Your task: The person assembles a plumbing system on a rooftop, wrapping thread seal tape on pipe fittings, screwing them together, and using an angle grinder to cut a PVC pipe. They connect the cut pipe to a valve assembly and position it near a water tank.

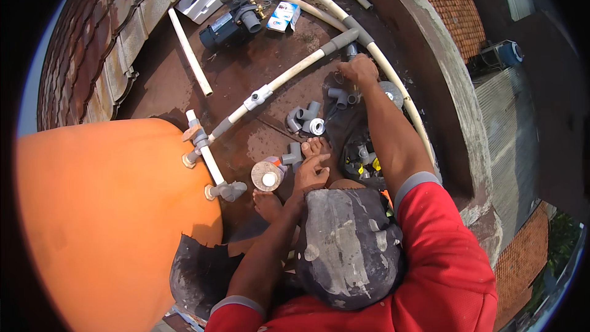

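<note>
My right hand (359,69) reaches forward with its fingers curled, just below a grey pipe fitting (351,51) at the joint of the cream pipes. What those fingers hold is hidden. My left hand (312,173) rests by my knee above my bare foot, fingers partly stretched out and holding nothing. Near it lie a grey tee fitting (292,155) and a round can with a white cap (269,178). Between the hands sit several grey elbows and tees (309,110), one with a white ring (316,126). Another grey elbow (338,97) lies below my right hand.
A large orange tank (110,209) with a valve (195,135) stands at left. A dark blue water pump (224,29), a small box (283,16) and a loose pipe (189,52) lie farther off. A dark bag of fittings (364,163) is under my right arm. A low wall (455,86) bounds the right.
</note>
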